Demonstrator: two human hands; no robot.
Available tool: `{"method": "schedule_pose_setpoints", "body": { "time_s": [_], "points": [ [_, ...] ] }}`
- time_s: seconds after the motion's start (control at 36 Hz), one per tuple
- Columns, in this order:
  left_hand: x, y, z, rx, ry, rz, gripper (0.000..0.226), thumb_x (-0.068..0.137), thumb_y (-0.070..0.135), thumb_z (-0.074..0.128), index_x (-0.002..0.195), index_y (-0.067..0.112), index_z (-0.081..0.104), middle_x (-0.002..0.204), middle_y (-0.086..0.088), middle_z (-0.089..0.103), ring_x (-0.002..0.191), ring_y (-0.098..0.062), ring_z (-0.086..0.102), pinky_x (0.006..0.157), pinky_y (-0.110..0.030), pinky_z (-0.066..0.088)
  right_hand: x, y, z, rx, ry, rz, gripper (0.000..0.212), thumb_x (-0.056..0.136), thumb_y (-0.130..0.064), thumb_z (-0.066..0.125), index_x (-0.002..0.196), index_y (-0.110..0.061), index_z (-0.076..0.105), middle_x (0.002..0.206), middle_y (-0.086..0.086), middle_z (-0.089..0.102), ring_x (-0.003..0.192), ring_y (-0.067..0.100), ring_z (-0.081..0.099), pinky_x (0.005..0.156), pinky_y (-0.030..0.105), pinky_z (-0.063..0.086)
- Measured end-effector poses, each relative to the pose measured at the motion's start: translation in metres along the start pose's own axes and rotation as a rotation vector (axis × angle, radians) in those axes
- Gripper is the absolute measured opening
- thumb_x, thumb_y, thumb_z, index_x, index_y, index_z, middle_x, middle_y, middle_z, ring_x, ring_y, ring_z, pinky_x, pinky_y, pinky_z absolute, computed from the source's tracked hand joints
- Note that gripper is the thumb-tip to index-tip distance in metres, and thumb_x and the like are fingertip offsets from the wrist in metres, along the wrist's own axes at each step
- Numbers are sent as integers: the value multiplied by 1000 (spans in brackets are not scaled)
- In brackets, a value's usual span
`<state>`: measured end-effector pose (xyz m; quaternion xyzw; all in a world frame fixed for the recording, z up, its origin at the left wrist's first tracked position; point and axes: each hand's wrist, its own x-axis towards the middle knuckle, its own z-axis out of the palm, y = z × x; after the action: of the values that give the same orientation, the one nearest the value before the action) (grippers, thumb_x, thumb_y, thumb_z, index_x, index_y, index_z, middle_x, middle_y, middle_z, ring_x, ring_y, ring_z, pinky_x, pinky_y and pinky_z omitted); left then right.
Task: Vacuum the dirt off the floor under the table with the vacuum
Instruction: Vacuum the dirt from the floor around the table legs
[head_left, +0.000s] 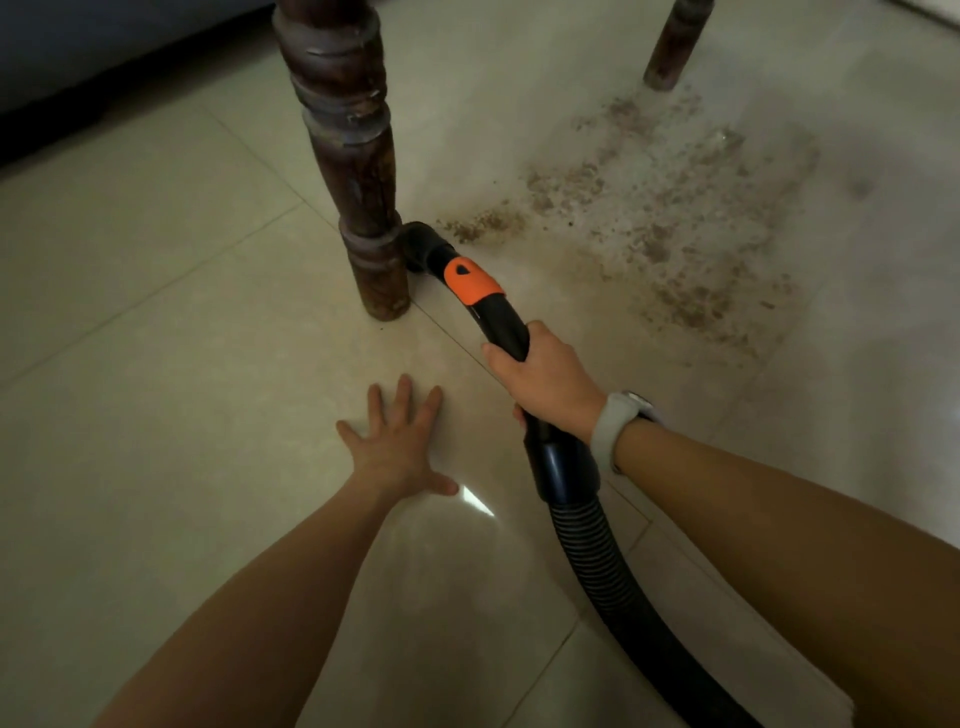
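Black vacuum handle (506, 325) is gripped in the right hand (545, 376), nozzle (421, 247) ahead at the dirt (649, 208); left hand (397, 441) lies flat on the floor (156, 312), likely bracing.

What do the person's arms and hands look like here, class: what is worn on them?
Both forearms are bare, with no sleeves or gloves in view. The right wrist carries a pale grey watch band just behind the right hand. The left hand wears nothing visible.

Two table legs (358, 171), one vacuum hose (587, 525), two hands (397, 441), one wristband (613, 428), one dirt patch (665, 218).
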<state>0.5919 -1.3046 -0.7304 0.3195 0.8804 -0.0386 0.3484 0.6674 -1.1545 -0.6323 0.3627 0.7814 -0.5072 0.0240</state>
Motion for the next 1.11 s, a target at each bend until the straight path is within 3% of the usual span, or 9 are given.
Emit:
{"method": "schedule_pose_setpoints", "body": {
  "time_s": [0.14, 0.25, 0.33, 0.44, 0.64, 0.81, 1.0, 1.11],
  "points": [
    [2, 0, 0, -3, 0, 5, 125, 65, 63, 74, 146, 41, -19, 154, 3, -33, 139, -34, -32, 106, -72, -2, 22, -13, 6, -160, 23, -27, 35, 92, -40, 54, 106, -9, 45, 80, 10, 59, 62, 31, 64, 61, 45, 58],
    [-1, 1, -3, -2, -11, 7, 124, 67, 61, 74, 147, 40, -18, 154, 2, -33, 139, -35, -31, 107, -72, -1, 40, -25, 5, -251, 68, -8, 35, 93, -43, 52, 106, -11, 45, 82, 7, 59, 65, 28, 63, 61, 37, 54],
    [-1, 1, -3, -14, -9, 16, 124, 66, 60, 75, 147, 40, -17, 154, 3, -33, 139, -35, -32, 107, -72, -1, 50, -30, -3, -240, 82, 28, 35, 92, -43, 52, 107, -12, 45, 92, 10, 63, 71, 31, 66, 67, 39, 57],
    [0, 1, -2, -9, 1, 14, 125, 65, 61, 75, 147, 40, -17, 154, 3, -32, 140, -35, -30, 107, -73, 0, 41, -30, -14, -125, 65, 74, 31, 93, -39, 52, 107, -12, 46, 77, 5, 60, 53, 24, 62, 54, 32, 55],
    [-2, 2, -2, -12, 12, 12, 125, 64, 61, 75, 147, 40, -16, 154, 3, -31, 140, -34, -30, 106, -72, -1, -2, -6, -20, 45, -1, 68, 26, 92, -35, 57, 100, -12, 46, 69, 5, 54, 43, 17, 54, 42, 24, 46],
    [-3, 0, 0, -18, 43, 25, 123, 65, 63, 74, 147, 42, -17, 155, 4, -31, 140, -32, -30, 107, -70, -3, -33, 17, -29, 168, -19, 141, 22, 92, -32, 58, 96, -12, 50, 66, 9, 55, 40, 17, 54, 42, 26, 47],
    [-13, -4, 7, -17, 133, 1, 115, 68, 68, 68, 149, 39, -9, 158, 3, -21, 144, -29, -22, 114, -60, -1, -83, 39, -14, 18, -35, 100, 23, 91, -34, 59, 91, -15, 47, 61, 6, 55, 38, 14, 52, 41, 22, 44],
    [-26, -10, 24, -24, 226, 8, 100, 77, 72, 54, 151, 36, -4, 160, 2, -16, 146, -27, -17, 118, -53, -1, -101, 44, -2, -118, -87, 70, 22, 90, -40, 58, 89, -22, 44, 65, 1, 56, 46, 11, 53, 47, 24, 45]
  ]
}}
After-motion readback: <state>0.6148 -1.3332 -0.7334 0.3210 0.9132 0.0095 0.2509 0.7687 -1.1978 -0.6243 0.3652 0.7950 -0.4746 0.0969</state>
